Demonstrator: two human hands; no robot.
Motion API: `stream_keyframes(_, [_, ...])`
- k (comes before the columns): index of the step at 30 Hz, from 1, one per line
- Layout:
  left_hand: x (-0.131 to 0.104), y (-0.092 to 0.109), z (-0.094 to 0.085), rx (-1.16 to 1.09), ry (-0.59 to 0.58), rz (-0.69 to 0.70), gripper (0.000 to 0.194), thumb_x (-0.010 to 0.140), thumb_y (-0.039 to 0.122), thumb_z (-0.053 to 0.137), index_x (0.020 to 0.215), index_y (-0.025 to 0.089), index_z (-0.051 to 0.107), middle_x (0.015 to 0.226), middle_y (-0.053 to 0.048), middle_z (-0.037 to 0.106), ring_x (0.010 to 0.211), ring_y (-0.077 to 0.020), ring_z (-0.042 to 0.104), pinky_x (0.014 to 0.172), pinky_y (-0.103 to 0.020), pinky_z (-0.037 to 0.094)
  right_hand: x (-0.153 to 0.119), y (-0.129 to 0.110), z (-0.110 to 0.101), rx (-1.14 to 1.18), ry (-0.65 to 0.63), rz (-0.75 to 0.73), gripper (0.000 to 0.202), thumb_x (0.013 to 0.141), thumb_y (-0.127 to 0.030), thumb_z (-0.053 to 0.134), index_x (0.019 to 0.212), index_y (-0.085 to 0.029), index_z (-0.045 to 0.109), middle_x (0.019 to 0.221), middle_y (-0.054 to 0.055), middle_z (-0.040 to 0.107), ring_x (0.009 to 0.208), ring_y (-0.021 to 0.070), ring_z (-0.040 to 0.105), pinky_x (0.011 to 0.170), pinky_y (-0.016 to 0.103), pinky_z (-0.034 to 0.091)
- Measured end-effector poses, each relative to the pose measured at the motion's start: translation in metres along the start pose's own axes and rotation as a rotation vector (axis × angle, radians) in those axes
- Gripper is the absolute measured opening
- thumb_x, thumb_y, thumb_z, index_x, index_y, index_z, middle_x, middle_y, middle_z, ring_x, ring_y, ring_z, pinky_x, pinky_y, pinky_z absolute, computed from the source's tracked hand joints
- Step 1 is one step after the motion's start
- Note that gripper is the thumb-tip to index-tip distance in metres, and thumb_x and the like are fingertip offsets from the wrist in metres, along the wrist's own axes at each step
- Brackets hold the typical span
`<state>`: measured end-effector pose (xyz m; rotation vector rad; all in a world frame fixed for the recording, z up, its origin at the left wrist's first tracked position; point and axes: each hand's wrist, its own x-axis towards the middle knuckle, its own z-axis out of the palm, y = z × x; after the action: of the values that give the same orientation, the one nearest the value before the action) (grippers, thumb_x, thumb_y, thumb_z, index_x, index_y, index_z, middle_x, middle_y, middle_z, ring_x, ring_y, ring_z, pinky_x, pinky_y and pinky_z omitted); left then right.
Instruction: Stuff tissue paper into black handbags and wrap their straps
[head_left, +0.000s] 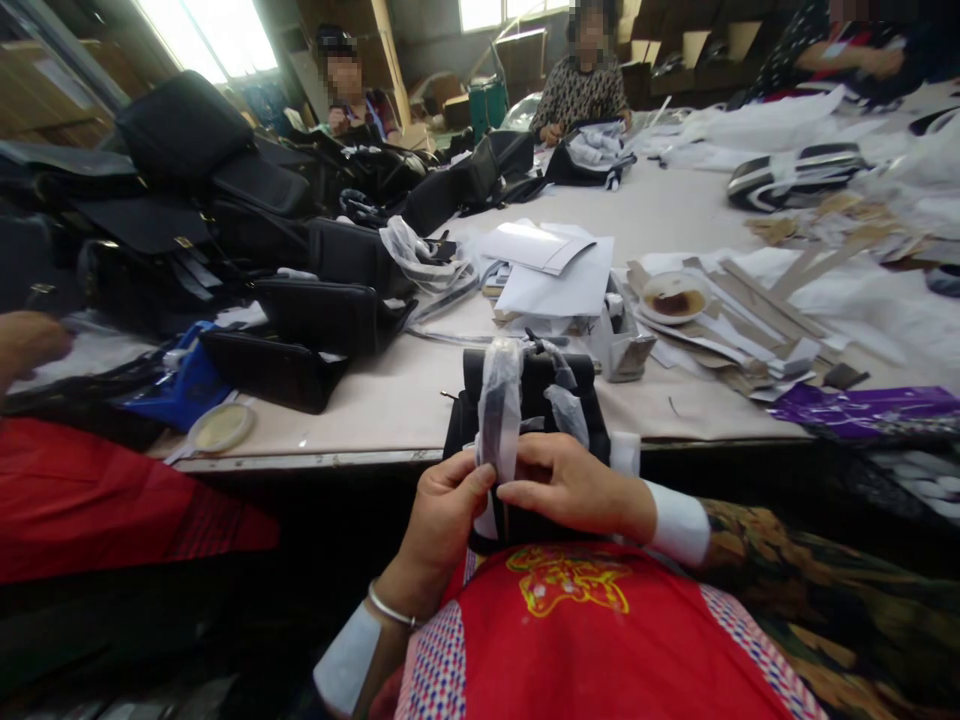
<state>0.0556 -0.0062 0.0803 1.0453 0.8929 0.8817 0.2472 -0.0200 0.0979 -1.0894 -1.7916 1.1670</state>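
A black bag [534, 400] rests at the table's front edge, against the red apron. Its strap [499, 400], wrapped in clear plastic, arches up toward the camera. My left hand [448, 510] pinches the lower end of this wrapped strap between thumb and fingers. Close beside it on the right, my right hand [574, 485] has its thumb and fingers bent together at the strap's edge; what they hold, if anything, is hidden. More plastic wrap [568, 412] covers another part at the bag's right side.
Black bags [315, 320] crowd the left. Papers [555, 285], a stained dish [673, 298] and cardboard strips [772, 310] lie ahead and right. A blue bin [184, 380] and round lid [221, 427] are front left. A neighbour's hand [34, 345] shows far left; people sit across the table.
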Motion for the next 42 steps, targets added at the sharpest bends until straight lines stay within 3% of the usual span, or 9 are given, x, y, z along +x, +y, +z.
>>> stream_keyframes(4, [-0.007,-0.003,-0.002,0.449,-0.056,0.419,0.012,0.089,0.023,0.069,0.092,0.02,0.08,0.094,-0.008,0.072,0.089,-0.0199,0.066,0.084,-0.03,0.053,0.002,-0.008,0.0,0.774,0.011,0.495,0.045,0.072,-0.055,0.079,0.079,-0.014,0.063,0.059,-0.006,0.047,0.046,0.0037,0.022,0.042,0.021,0.014])
stream_keyframes(8, [-0.008,-0.005,-0.003,0.596,-0.095,0.511,0.017,0.092,0.023,0.064,0.097,0.021,0.079,0.091,-0.008,0.071,0.084,-0.0197,0.066,0.085,-0.031,0.054,0.004,-0.012,0.007,0.927,0.117,0.672,0.041,0.062,-0.044,0.087,0.079,-0.015,0.062,0.055,-0.008,0.044,0.045,0.0031,0.02,0.044,0.022,0.007])
stream_keyframes(12, [-0.005,-0.001,-0.008,0.459,-0.231,0.239,0.03,0.093,0.042,0.061,0.093,0.016,0.076,0.081,-0.008,0.069,0.077,-0.0197,0.064,0.074,-0.03,0.053,0.0,-0.008,0.008,0.548,0.096,0.476,0.03,0.074,-0.042,0.076,0.074,-0.015,0.065,0.056,-0.005,0.048,0.049,0.0069,0.032,0.046,0.023,0.021])
stream_keyframes(16, [0.0,0.001,-0.003,0.215,-0.111,-0.053,0.046,0.087,0.059,0.065,0.08,0.014,0.071,0.055,0.003,0.051,0.049,-0.0094,0.043,0.049,-0.021,0.037,-0.006,-0.006,0.012,-0.261,0.085,0.133,0.021,0.085,-0.027,0.065,0.068,-0.015,0.062,0.067,0.002,0.058,0.061,0.0131,0.049,0.059,0.027,0.037])
stream_keyframes(23, [0.0,-0.002,0.021,0.314,0.097,0.097,0.028,0.089,0.043,0.068,0.09,0.017,0.076,0.084,-0.003,0.07,0.08,-0.0172,0.061,0.075,-0.026,0.05,-0.007,-0.021,0.019,-0.855,-0.13,0.196,0.024,0.092,-0.012,0.046,0.099,-0.008,0.068,0.096,0.018,0.067,0.079,0.0254,0.065,0.066,0.034,0.048])
stream_keyframes(30, [-0.006,0.001,0.008,0.472,0.051,0.328,0.012,0.089,0.026,0.069,0.088,0.02,0.079,0.092,-0.006,0.073,0.084,-0.0198,0.067,0.078,-0.028,0.053,-0.004,-0.017,0.0,0.172,-0.04,0.243,0.03,0.093,-0.044,0.058,0.094,-0.015,0.068,0.083,0.005,0.067,0.076,0.017,0.06,0.07,0.029,0.049])
stream_keyframes(35, [-0.008,-0.01,-0.002,0.629,-0.14,0.53,0.026,0.09,0.015,0.065,0.109,0.025,0.078,0.103,-0.008,0.073,0.091,-0.0201,0.069,0.083,-0.028,0.054,0.008,-0.014,-0.005,0.815,0.051,0.684,0.045,0.066,-0.051,0.084,0.072,-0.017,0.055,0.052,-0.009,0.041,0.042,0.0025,0.019,0.041,0.02,0.01])
stream_keyframes(39, [-0.005,-0.01,-0.007,0.625,-0.221,0.49,0.022,0.091,0.021,0.065,0.108,0.024,0.078,0.109,-0.01,0.073,0.1,-0.0234,0.068,0.09,-0.032,0.053,0.009,-0.009,0.0,0.866,0.005,0.741,0.042,0.064,-0.047,0.085,0.076,-0.016,0.058,0.051,-0.008,0.046,0.041,0.0022,0.019,0.041,0.02,0.008])
stream_keyframes(42, [-0.002,-0.003,-0.008,0.486,-0.238,0.213,0.029,0.092,0.042,0.064,0.096,0.016,0.077,0.082,-0.007,0.07,0.077,-0.0203,0.065,0.073,-0.03,0.053,0.005,-0.005,0.005,0.559,0.03,0.552,0.029,0.075,-0.041,0.076,0.081,-0.014,0.068,0.06,-0.002,0.059,0.048,0.0069,0.041,0.045,0.021,0.029])
